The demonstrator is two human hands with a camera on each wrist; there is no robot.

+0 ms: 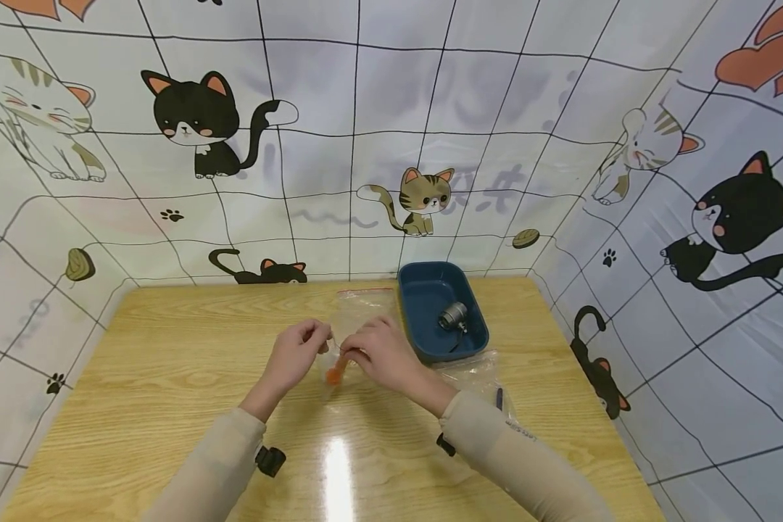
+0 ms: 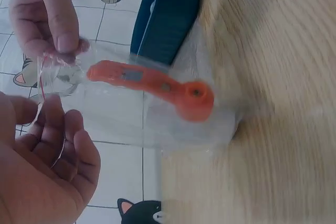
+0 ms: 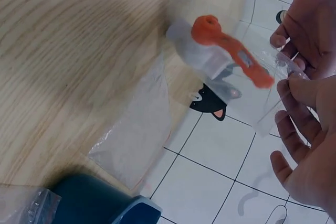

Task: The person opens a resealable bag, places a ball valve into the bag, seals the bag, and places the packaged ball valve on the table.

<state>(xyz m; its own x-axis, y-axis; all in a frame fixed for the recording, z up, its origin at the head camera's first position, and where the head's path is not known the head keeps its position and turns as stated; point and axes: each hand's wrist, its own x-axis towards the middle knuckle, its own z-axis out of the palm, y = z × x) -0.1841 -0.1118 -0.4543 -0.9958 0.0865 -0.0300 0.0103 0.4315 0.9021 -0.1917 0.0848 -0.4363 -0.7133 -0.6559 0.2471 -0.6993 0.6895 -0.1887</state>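
A clear zip bag (image 2: 113, 103) hangs between both hands, its red-lined mouth toward the fingers. Inside lies an orange plastic piece (image 2: 176, 92) with a slim handle and a round, hollow end; something whitish beside it is blurred. My left hand (image 1: 296, 353) pinches one side of the bag's mouth between thumb and index finger, the other fingers loosely bent. On the other side of the mouth, my right hand (image 1: 383, 353) pinches the plastic with thumb and fingertips. In the head view the bag hangs just above the table, and its lower end is hard to make out.
At the back right of the wooden table (image 1: 202, 348) stands a dark blue tray (image 1: 424, 290) holding a silver cylindrical metal part (image 1: 453, 316). Another clear bag (image 1: 365, 304) lies left of the tray. In front of the tray is a bag (image 1: 473, 368) with a dark, slim object.
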